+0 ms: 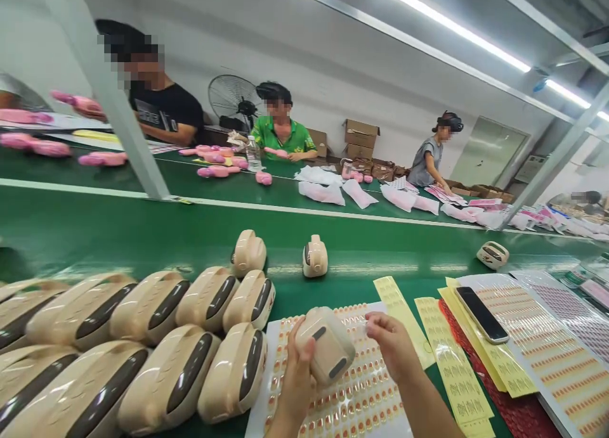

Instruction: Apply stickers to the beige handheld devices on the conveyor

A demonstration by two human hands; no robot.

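Note:
My left hand [299,376] grips a beige plastic casing [328,343] with a dark window, held above a white sheet of small orange stickers [361,400]. My right hand [392,343] is pinched at the casing's right edge, fingertips touching it; a small sticker seems to sit between them, too small to tell for sure. Several matching beige casings [157,349] lie packed together to the left on the green belt [118,235].
Three loose casings [314,256] rest further up the belt. Yellow label strips [451,362], a phone [482,314] and more sticker sheets [547,343] lie to the right. Across the belt, three other people work among pink parts [216,162] and white bags [323,191]. A metal post [118,102] stands left.

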